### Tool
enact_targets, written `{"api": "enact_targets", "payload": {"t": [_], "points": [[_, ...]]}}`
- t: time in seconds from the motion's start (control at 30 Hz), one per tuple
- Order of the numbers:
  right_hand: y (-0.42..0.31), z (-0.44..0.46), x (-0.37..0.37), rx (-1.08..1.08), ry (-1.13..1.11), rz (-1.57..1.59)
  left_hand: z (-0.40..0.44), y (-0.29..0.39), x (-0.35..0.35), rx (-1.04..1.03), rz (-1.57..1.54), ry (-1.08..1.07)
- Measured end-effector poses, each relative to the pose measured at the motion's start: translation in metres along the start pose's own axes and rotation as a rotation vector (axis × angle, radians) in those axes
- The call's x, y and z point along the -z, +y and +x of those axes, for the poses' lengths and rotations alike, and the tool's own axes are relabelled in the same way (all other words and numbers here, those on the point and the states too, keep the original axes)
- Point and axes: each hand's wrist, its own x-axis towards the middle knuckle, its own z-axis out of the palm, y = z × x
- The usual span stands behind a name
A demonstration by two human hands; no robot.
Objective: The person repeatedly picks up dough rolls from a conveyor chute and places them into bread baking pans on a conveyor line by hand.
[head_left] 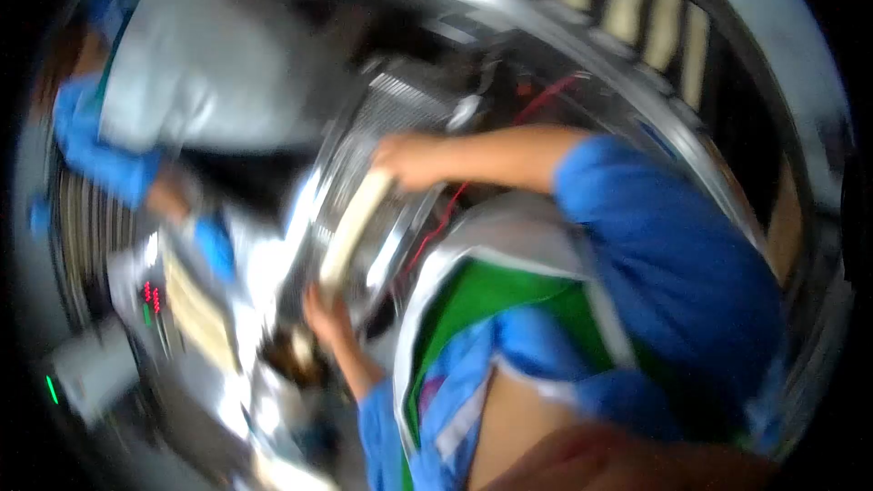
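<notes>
- Your right hand point(409, 162) closes around the upper end of the long pale strip point(353, 229), near the frame's centre.
- Your left hand point(326, 311) touches its lower end, left of centre; blur hides how far its fingers close.
- Supporting both ends probably keeps it straight over the metal surface point(343, 184).

A strip point(353, 232) slants through the centre of the frame, its upper end at the right hand point(409, 162), its lower end at the left hand point(325, 314). Mesh point(393, 102) lies above and beside it. A row of strips point(626, 0) fills the upper right. Another person point(214, 64) is upper left, a glove point(215, 245) near long pieces point(198, 314) at left; a box point(94, 373) sits lower left.
</notes>
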Motion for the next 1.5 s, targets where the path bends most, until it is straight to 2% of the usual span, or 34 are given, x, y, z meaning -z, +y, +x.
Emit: {"api": "enact_targets", "payload": {"t": [0.03,0.07,0.1,0.13,0.17,0.23,0.27,0.43,0.47,0.5,0.53,0.57,0.6,0.63,0.67,0.7,0.73,0.83,0.87,0.93,1.03,1.1,1.2,1.23,1.37,1.5], "points": [[-0.003,0.006,-0.002,-0.056,-0.032,-0.12,-0.003,0.013,0.004,-0.192,0.521,-0.132],[0.009,0.018,-0.016,-0.04,-0.031,-0.233,-0.008,0.027,0.008,-0.453,1.01,-0.165],[-0.003,0.018,-0.006,-0.119,-0.062,-0.299,0.007,0.008,0.016,-0.523,0.895,-0.2],[-0.004,0.025,-0.012,-0.142,-0.048,-0.37,0.0,0.021,0.012,-0.534,0.949,-0.225],[-0.001,0.028,-0.015,-0.152,-0.041,-0.435,0.006,0.03,0.005,-0.456,1.143,-0.267],[0.01,0.026,-0.021,-0.167,0.059,-0.446,0.066,-0.024,0.021,-0.811,1.267,-0.318],[0.009,0.024,-0.023,-0.146,0.13,-0.461,0.072,-0.02,0.022,-0.829,1.274,-0.322],[0.01,-0.023,0.007,-0.324,0.126,-0.444,0.058,0.016,-0.019,-0.472,1.121,-0.359],[0.009,-0.033,0.013,-0.373,0.104,-0.418,0.037,0.041,-0.031,-0.462,1.166,-0.343],[0.035,-0.03,-0.004,-0.321,0.165,-0.346,0.016,0.062,-0.047,-0.432,1.205,-0.308],[0.017,-0.05,0.023,-0.386,0.098,-0.319,0.022,0.06,-0.052,-0.456,1.126,-0.371],[0.014,-0.062,0.029,-0.374,0.181,-0.299,0.029,0.057,-0.05,-0.463,1.044,-0.404],[0.015,-0.063,0.031,-0.398,0.164,-0.293,-0.011,0.101,-0.058,-0.478,1.175,-0.381],[0.008,-0.073,0.042,-0.42,0.244,-0.329,-0.012,0.11,-0.068,-0.351,1.236,-0.416],[0.011,-0.079,0.046,-0.443,0.262,-0.314,-0.005,0.102,-0.066,-0.371,1.105,-0.425],[0.016,-0.082,0.051,-0.453,0.215,-0.329,-0.004,0.1,-0.067,-0.6,1.246,-0.392],[0.024,-0.085,0.048,-0.297,0.377,-0.311,-0.03,0.142,-0.07,-0.341,1.222,-0.445],[0.018,-0.081,0.06,-0.238,0.338,-0.394,-0.037,0.139,-0.049,-0.546,1.123,-0.368],[0.014,-0.076,0.06,-0.192,0.311,-0.391,-0.034,0.135,-0.036,-0.501,1.115,-0.338],[0.008,-0.061,0.06,-0.126,0.231,-0.423,-0.029,0.127,-0.016,-0.614,1.067,-0.328],[-0.019,-0.064,0.036,0.011,0.159,-0.367,-0.056,0.102,0.025,-0.461,1.08,-0.332],[-0.036,-0.049,0.022,0.018,0.044,-0.357,-0.065,0.076,0.052,-0.444,1.062,-0.227],[-0.066,-0.014,0.006,0.064,-0.114,-0.291,-0.065,0.058,0.091,-0.296,1.138,-0.147],[-0.074,-0.004,-0.003,0.163,-0.125,-0.262,-0.066,0.055,0.104,-0.274,1.147,-0.113],[-0.102,0.028,-0.035,0.403,-0.158,-0.203,-0.058,0.026,0.148,-0.373,1.225,-0.01],[-0.116,0.057,-0.056,0.469,-0.235,-0.214,-0.046,0.016,0.17,-0.254,1.241,-0.045]]}}
